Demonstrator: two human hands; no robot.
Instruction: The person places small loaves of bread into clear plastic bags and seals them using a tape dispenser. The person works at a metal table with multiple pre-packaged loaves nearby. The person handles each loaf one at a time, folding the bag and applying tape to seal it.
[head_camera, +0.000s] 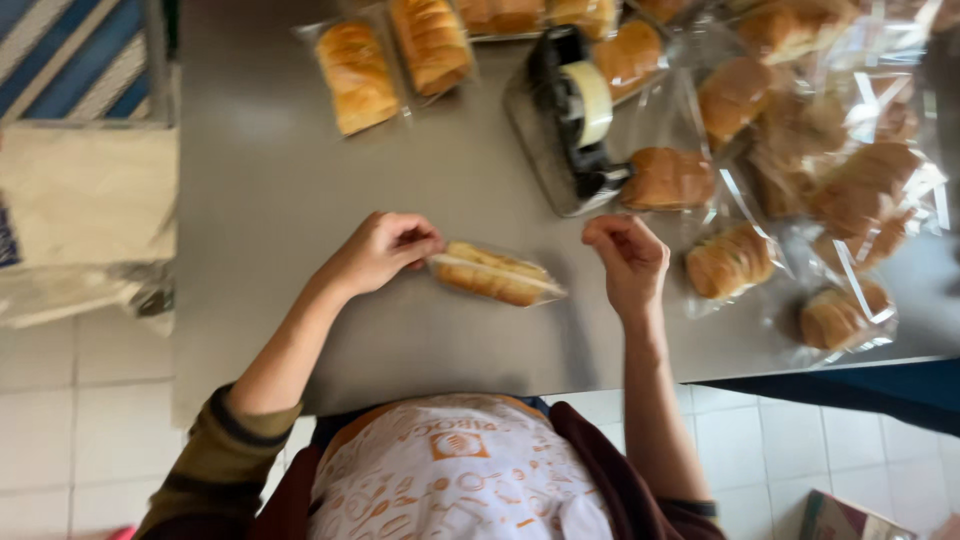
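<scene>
Person at a grey table (300, 200), handling one bagged bread roll at frame centre.

The left hand (380, 250) is closing its fingertips on the left end of the clear bag holding the bread roll (492, 273), which is lying on the table just left of centre. The right hand (628, 262) is hovering just right of the bag, fingers curling inward, not touching it; whether it is pinching anything cannot be told. A black tape dispenser (575, 115) is sitting above, upper centre. More wrapped rolls (840, 200) are crowding the upper right.
</scene>
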